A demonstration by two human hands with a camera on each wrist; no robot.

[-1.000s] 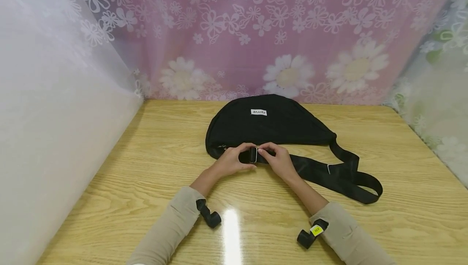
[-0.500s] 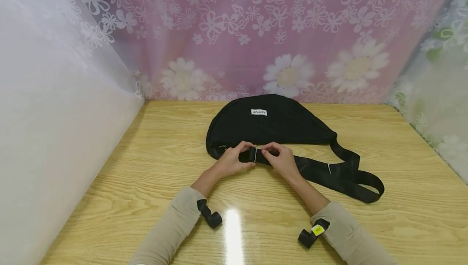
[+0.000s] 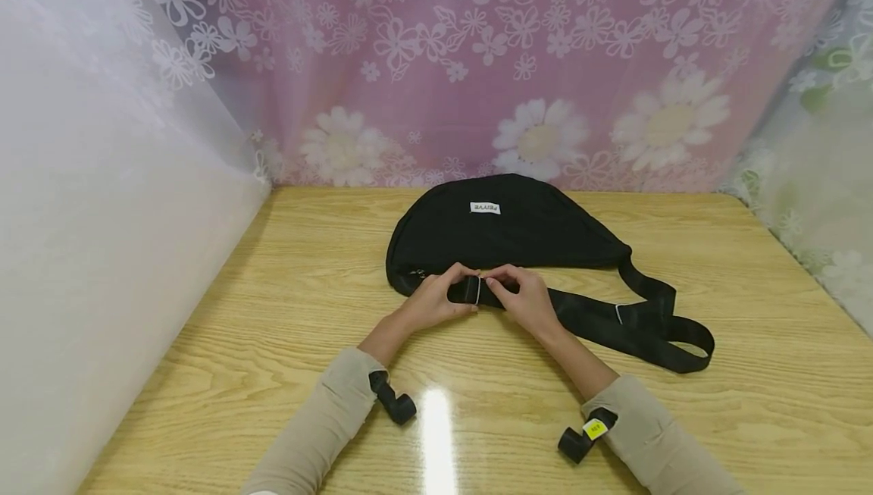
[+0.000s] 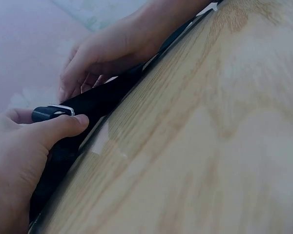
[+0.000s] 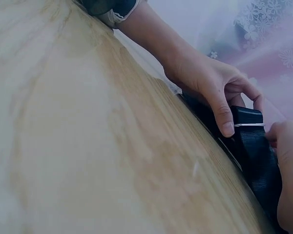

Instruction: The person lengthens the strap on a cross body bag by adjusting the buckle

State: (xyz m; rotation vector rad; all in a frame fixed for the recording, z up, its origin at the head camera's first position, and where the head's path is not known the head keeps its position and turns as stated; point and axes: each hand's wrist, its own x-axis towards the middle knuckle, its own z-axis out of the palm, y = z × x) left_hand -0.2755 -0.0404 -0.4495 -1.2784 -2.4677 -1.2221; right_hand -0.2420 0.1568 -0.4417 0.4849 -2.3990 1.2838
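Observation:
A black half-moon waist bag [image 3: 525,233] with a small white label lies on the table, its black webbing strap [image 3: 593,321] stretched along the near side. My left hand [image 3: 431,302] grips the strap at its metal slider buckle [image 3: 478,290], thumb below and fingers above. In the left wrist view the buckle [image 4: 61,107] stands upright at the thumb tip, with a fold of strap through it. Just right of the buckle, my right hand [image 3: 527,302] pinches the strap's upper edge between thumb and fingers. The right wrist view shows the strap [image 5: 256,156] running between both hands.
A second metal ring [image 3: 618,314] sits on the strap farther right, near a loose loop [image 3: 702,347]. Floral curtain [image 3: 436,63] closes off the back of the wooden table [image 3: 307,252], and pale sheets hang at both sides.
My right fingertips shifted slightly right along the strap, away from the buckle, then came back a little. The left hand keeps its hold on the buckle; the bag lies nearly unchanged.

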